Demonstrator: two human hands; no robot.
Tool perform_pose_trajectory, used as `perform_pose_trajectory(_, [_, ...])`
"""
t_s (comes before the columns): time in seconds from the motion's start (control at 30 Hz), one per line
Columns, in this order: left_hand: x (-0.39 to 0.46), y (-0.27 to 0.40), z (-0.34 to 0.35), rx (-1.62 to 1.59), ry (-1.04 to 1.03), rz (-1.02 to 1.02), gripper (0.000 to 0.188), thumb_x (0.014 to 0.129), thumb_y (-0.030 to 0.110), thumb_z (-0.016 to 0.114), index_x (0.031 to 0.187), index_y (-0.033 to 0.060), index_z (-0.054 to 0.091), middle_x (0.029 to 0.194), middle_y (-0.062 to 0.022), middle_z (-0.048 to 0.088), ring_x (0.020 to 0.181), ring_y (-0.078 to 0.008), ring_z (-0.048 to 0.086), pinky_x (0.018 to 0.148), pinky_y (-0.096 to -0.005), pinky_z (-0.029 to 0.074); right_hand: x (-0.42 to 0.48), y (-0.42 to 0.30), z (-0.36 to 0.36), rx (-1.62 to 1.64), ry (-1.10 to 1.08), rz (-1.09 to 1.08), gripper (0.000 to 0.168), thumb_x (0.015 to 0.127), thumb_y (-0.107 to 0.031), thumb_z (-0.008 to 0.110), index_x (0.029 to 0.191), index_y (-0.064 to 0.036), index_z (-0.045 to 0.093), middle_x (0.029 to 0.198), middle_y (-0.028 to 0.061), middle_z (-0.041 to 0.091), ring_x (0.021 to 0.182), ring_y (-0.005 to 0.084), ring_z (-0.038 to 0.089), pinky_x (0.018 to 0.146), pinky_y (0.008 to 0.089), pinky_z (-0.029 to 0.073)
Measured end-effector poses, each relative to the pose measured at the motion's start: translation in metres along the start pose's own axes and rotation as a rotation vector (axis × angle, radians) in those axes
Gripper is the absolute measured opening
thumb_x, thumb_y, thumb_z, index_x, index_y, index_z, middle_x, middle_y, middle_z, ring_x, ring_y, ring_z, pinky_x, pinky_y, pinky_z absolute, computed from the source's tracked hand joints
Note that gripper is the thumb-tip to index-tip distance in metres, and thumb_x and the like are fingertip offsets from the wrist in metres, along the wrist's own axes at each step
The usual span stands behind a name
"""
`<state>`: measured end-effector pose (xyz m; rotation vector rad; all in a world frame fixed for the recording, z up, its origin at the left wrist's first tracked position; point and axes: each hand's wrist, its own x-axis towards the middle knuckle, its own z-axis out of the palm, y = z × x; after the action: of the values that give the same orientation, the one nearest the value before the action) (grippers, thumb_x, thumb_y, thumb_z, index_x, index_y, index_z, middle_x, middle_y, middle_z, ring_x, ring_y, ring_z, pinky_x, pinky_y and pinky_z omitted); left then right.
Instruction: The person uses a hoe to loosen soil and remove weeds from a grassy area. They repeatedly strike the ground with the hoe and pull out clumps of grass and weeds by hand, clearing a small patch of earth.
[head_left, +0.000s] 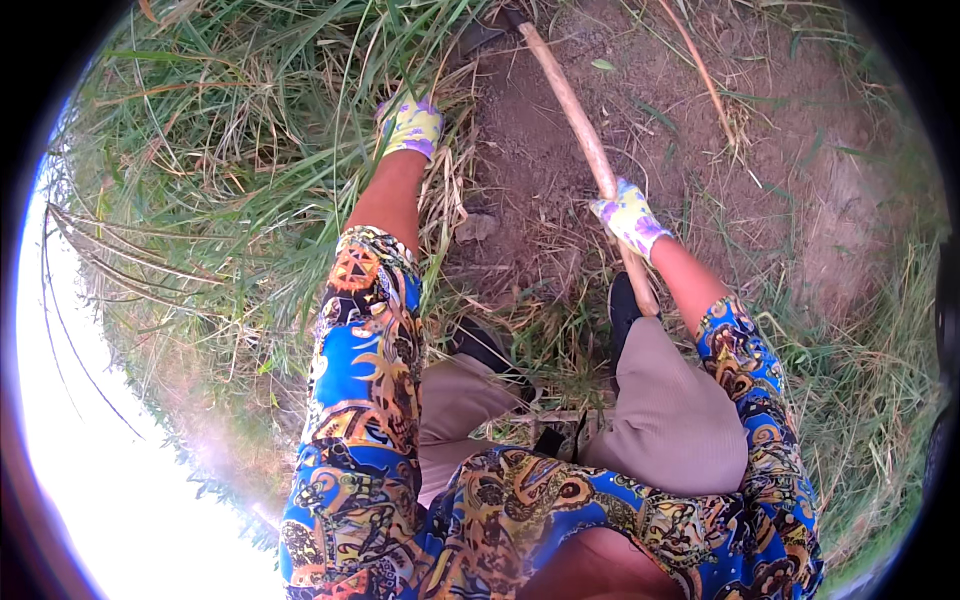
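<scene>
My right hand (632, 217), in a yellow glove with purple flowers, is closed around the lower part of a hoe's wooden handle (570, 105). The handle runs up to a dark metal head (481, 36) at the top, partly hidden by grass. My left hand (412, 126), gloved alike, reaches into tall green and dry grass (300, 150) at the edge of the bare soil. Its fingers are largely hidden by blades, so its grip cannot be made out. The handle's lower end is beside my dark shoe (624, 311).
Bare brown soil (750, 210) with scattered dry stalks lies ahead and to the right. A reddish stalk (701, 71) lies on it. A clod (477, 226) is near the grass edge. My other dark shoe (484, 345) stands at the left among cut grass.
</scene>
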<state>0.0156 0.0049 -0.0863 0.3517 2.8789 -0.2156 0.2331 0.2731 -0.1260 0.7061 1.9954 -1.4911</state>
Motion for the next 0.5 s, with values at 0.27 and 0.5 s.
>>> perform_pose_trajectory(0.27, [-0.019, 0.001, -0.013, 0.032, 0.079, 0.063, 0.029, 0.084, 0.023, 0.044, 0.1, 0.006, 0.061, 0.093, -0.0203, 0.061, 0.085, -0.037, 0.059, 0.073, -0.0453, 0.046, -0.02, -0.01, -0.005, 0.291, 0.001, -0.007, 0.024, 0.076, -0.013, 0.063, 0.091, -0.001, 0.048, 0.058, 0.0044, 0.05, 0.041, 0.0139, 0.048, 0.037, 0.0293, 0.038])
perform_pose_trajectory(0.5, [-0.015, -0.007, -0.015, -0.024, 0.087, 0.037, 0.03, 0.083, 0.023, 0.045, 0.103, 0.0058, 0.058, 0.103, -0.021, 0.058, 0.092, -0.0378, 0.056, 0.081, -0.0445, 0.044, 0.019, -0.026, -0.006, 0.162, -0.181, -0.048, 0.017, 0.077, -0.011, 0.06, 0.084, -0.001, 0.048, 0.055, 0.0048, 0.049, 0.038, 0.014, 0.047, 0.034, 0.0294, 0.038])
